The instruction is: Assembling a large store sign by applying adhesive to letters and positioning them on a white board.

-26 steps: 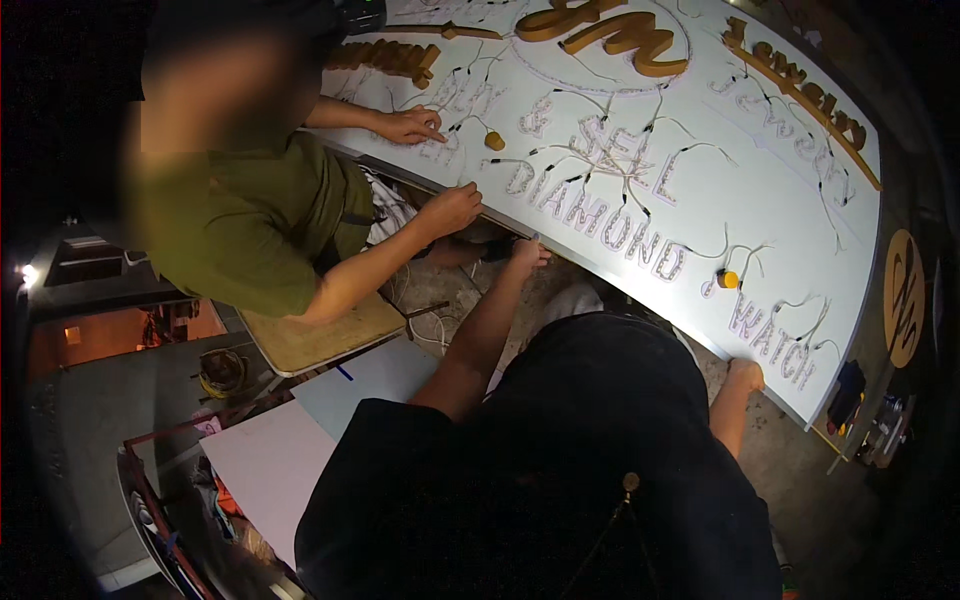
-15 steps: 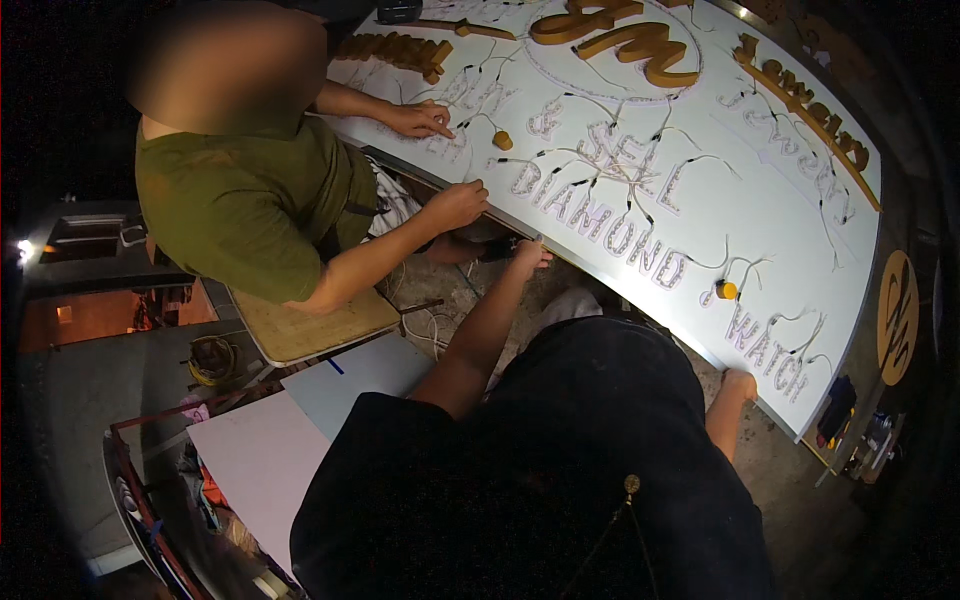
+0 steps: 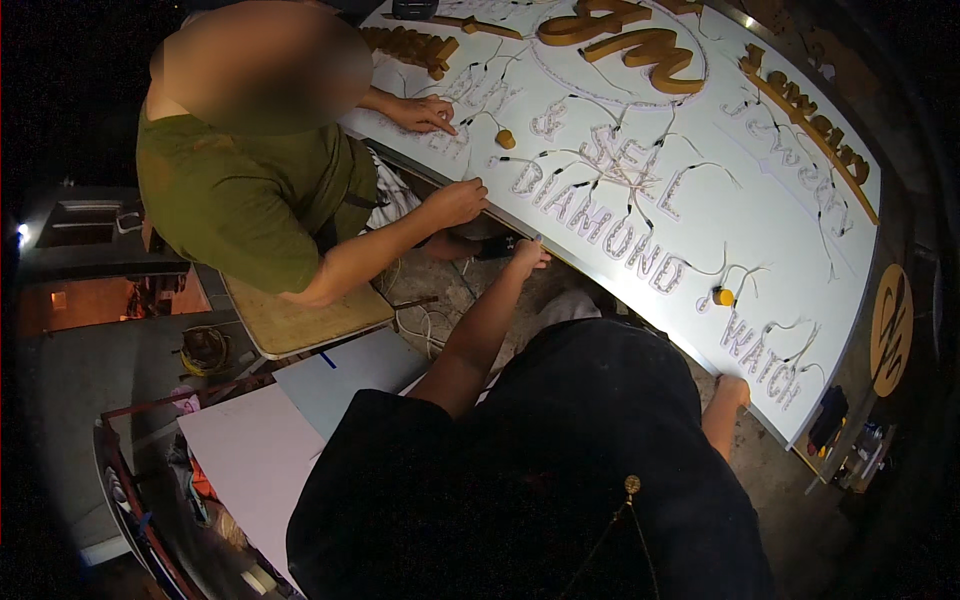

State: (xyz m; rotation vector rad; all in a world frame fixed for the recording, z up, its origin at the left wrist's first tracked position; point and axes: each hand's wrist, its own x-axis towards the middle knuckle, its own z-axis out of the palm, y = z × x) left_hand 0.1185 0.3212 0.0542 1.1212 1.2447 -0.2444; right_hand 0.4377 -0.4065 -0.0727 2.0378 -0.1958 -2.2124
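Observation:
A large white sign panel (image 3: 770,215) slants across the upper right, carrying rows of letter outlines (image 3: 600,235) lined with small light modules and short wires. My left hand (image 3: 528,257) is at the panel's near metal edge, its fingers curled against it and the thumb on top. Farther right along the same edge, my right hand (image 3: 733,388) is closed around the rim; its fingertips are hidden beneath. Thin white wires with black connectors (image 3: 632,182) lie bunched on the panel. A yellow round tape roll or spool (image 3: 723,296) rests near the lower letters.
At the left a co-worker in a green shirt (image 3: 225,200) leans over the panel, both hands at it. Gold raised letters (image 3: 655,60) lie along its far part. A wooden stool (image 3: 310,315), flat boards (image 3: 250,440) and a coil of cable (image 3: 207,350) stand behind.
My view has shifted slightly, and the co-worker's head has moved to the right. Both my hands stay at the same places on the panel's edge.

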